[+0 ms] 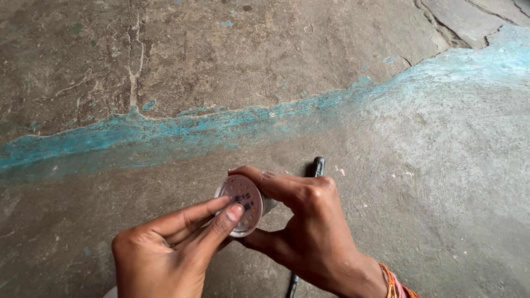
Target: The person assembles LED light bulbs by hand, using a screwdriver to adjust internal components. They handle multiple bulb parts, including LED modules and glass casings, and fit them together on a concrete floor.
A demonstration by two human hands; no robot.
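A round white lamp body (243,202) with a disc of small yellow light chips on its face is held low in the middle of the view. My right hand (309,226) grips it from the right, forefinger curled over its top rim and thumb under it. My left hand (165,248) comes in from the lower left, its thumb and forefinger pressing on the face of the disc. A thin dark tool (317,165) lies on the floor behind my right hand, mostly hidden by it.
The ground is rough grey concrete (430,182). A ragged band of blue paint (182,129) runs across it, with cracked brown stone (221,60) beyond. An orange band (391,280) circles my right wrist.
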